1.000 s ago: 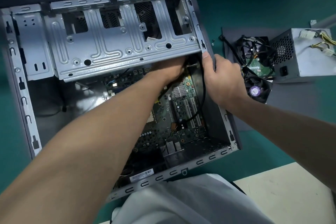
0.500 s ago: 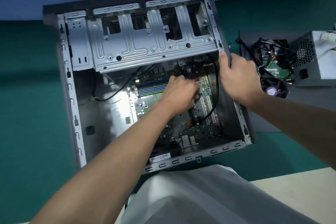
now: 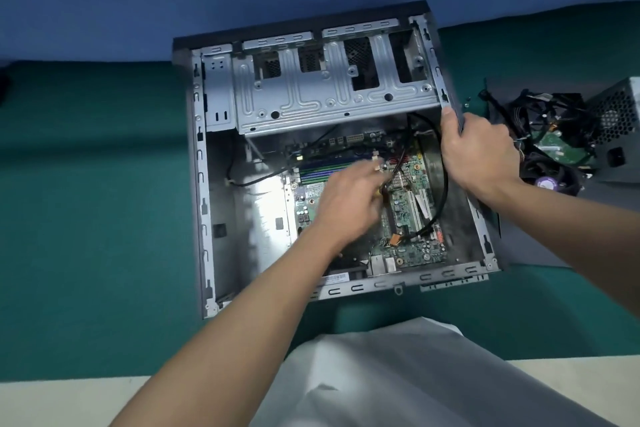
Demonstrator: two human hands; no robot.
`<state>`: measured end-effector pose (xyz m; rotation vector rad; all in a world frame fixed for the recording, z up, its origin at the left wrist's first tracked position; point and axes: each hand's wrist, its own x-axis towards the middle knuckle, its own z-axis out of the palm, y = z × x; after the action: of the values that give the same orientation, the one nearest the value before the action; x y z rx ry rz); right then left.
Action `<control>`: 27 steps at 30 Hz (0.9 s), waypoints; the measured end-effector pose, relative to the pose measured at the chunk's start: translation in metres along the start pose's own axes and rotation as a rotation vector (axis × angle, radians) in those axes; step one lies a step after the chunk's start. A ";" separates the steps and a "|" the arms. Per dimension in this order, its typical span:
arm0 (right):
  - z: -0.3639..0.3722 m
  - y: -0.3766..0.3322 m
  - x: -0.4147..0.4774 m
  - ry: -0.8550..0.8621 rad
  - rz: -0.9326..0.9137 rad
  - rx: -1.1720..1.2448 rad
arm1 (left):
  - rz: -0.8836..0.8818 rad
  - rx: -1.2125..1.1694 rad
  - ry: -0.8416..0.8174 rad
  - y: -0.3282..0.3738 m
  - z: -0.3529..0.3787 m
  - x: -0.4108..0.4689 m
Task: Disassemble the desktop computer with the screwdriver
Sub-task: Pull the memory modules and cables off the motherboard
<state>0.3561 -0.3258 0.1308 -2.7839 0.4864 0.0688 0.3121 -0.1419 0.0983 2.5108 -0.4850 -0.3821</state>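
Note:
The open grey computer case [image 3: 199,184] lies on its side on the green mat. Inside, the green motherboard [image 3: 408,218] sits below the silver drive cage [image 3: 311,94]. My left hand [image 3: 346,198] is inside the case over the motherboard, blurred, its fingers curled round a small light cable connector [image 3: 378,167] with thin wires. My right hand [image 3: 478,152] grips the top edge of the case's right wall. A black cable [image 3: 445,191] loops along the board's right side. No screwdriver is in view.
To the right of the case lie a grey power supply [image 3: 620,128], a tangle of black cables with a green circuit board [image 3: 554,146] and a round fan [image 3: 550,180], on a dark panel [image 3: 540,236]. Tiny screws [image 3: 467,100] sit by the case corner. My pale clothing [image 3: 398,374] fills the bottom.
My left hand drew back from under the drive cage toward me, over the motherboard. My head moved back, so the case looks smaller. My right hand kept its grip on the wall.

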 end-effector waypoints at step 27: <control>0.065 -0.103 -0.026 -0.347 -0.885 -0.097 | -0.321 0.332 -0.456 -0.063 0.002 -0.044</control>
<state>0.3666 -0.2045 0.1020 -2.7255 -0.8433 0.3620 0.2887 -0.0751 0.0685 2.8297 -0.3308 -1.0930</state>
